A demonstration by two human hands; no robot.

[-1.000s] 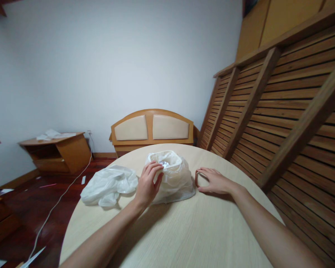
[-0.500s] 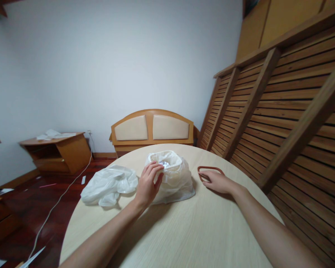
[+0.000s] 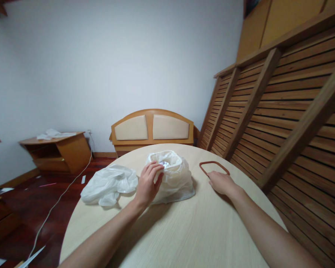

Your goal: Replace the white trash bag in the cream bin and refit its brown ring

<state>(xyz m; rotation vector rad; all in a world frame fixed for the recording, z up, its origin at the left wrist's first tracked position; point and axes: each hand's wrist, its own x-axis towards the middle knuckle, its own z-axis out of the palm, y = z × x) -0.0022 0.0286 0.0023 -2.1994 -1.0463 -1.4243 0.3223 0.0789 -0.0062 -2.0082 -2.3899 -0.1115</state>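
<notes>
A small bin lined with a whitish plastic bag (image 3: 174, 182) stands upright on the round table (image 3: 201, 230), with something small and light-coloured inside. My left hand (image 3: 150, 182) is closed on the near left part of its rim, fingertips over the edge. To the right, my right hand (image 3: 220, 182) pinches the near side of a brown rounded frame (image 3: 214, 162), which lies low over the tabletop; whether it touches the wood I cannot tell. A crumpled white plastic bag (image 3: 110, 185) rests on the table left of my left hand.
Beyond the table is a headboard (image 3: 152, 128) against the wall. Slatted wooden panels (image 3: 257, 123) lean along the right. At the left, a low cabinet (image 3: 67, 152) holds white plastic, and a pale cable (image 3: 64, 193) runs across the floor.
My right hand has shifted slightly right and nearer to me, and the brown frame has moved right and turned a little. My left hand and the lined bin have stayed in place.
</notes>
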